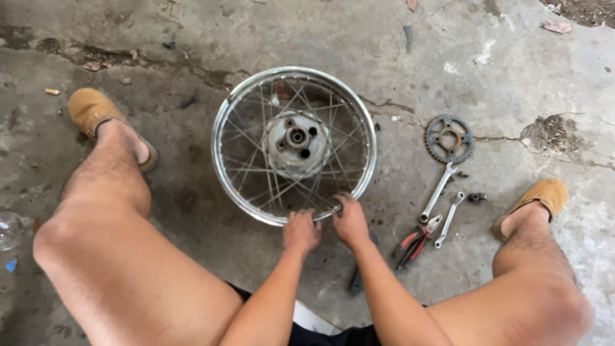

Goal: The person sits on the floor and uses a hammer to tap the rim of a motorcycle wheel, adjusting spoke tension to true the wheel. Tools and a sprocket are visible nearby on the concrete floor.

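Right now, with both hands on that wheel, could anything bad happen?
Maybe. The left hand and right hand sit at the near rim of the spoked wheel, so fingers could get pinched between the thin spokes. The sprocket, wrenches and red-handled pliers lie loose on the concrete floor by the right foot, easy to kick or step on.

My wheel (294, 146) is shiny metal. The sprocket (449, 138) looks dull and dark. The floor (448, 57) is rough, cracked concrete.

Silver spoked wheel (294, 146) on grey, stained concrete floor (448, 57).
Tan shoes (90, 109), a dark grey sprocket (449, 138), silver wrenches (438, 192), red-handled pliers (415, 242).
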